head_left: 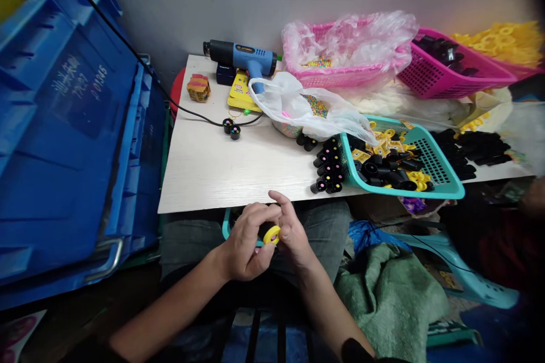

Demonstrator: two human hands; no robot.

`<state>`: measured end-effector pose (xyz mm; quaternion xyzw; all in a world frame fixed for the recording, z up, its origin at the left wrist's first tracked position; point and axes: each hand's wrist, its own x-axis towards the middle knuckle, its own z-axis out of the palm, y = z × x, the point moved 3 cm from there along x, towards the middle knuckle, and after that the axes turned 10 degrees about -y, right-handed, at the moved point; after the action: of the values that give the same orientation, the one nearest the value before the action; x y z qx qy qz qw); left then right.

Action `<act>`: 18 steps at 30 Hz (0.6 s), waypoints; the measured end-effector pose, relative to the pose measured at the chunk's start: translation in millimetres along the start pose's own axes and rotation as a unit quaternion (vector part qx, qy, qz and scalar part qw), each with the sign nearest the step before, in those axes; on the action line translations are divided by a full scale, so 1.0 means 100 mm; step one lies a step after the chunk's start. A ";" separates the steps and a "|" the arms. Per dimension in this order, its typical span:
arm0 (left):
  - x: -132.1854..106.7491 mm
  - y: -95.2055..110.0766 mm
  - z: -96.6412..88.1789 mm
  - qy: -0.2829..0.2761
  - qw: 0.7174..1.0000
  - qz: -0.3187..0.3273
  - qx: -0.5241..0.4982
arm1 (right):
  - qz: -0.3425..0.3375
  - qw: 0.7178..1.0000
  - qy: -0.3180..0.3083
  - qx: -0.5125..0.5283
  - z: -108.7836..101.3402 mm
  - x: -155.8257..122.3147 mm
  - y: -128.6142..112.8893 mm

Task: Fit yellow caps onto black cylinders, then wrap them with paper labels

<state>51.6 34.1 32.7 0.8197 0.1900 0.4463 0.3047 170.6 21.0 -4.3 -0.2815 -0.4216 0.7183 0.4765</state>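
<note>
Over my lap, my left hand (249, 241) is wrapped round a small black cylinder (264, 229) with a yellow ring (271, 235) on its end. The ring faces up toward me, and something pinkish shows in its centre. My right hand (292, 232) presses its thumb and bent fingers against the ring's right side, while one finger sticks up. Beneath my hands a teal basket (227, 226) on my lap is mostly hidden. Ahead, black cylinders (327, 167) with pink or yellow dots stand in rows on the white table (238, 173).
A teal basket (453, 181) of black and yellow parts overhangs the table edge. Behind are a bag of coloured beads (298, 110), a heat gun (242, 57) and pink baskets (426, 76). Two black cylinders (232, 129) stand near a cable. Blue crates (80, 142) rise at left.
</note>
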 end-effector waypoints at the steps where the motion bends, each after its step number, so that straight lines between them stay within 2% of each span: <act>1: -0.01 0.00 0.01 -0.004 1.000 -0.001 0.011 | -0.001 1.000 -0.018 0.003 0.03 0.00 -0.04; 5: -0.03 -0.01 0.03 -0.015 0.995 -0.015 0.092 | 0.023 0.997 -0.071 -0.024 0.10 0.01 -0.13; 10: 0.00 0.01 0.04 -0.041 0.994 -0.015 0.098 | 0.049 0.998 -0.019 -0.025 0.08 0.02 -0.02; 14: 0.02 0.00 0.02 0.010 0.997 0.039 0.066 | 0.059 0.998 -0.019 -0.008 0.05 0.00 0.01; 18: -0.03 -0.09 0.05 0.053 0.998 0.012 -0.024 | 0.042 0.996 -0.068 0.043 0.01 -0.04 -0.06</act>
<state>54.1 37.1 22.4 0.7893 0.1851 0.4976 0.3084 174.1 18.6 1.3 -0.2293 -0.4096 0.7724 0.4278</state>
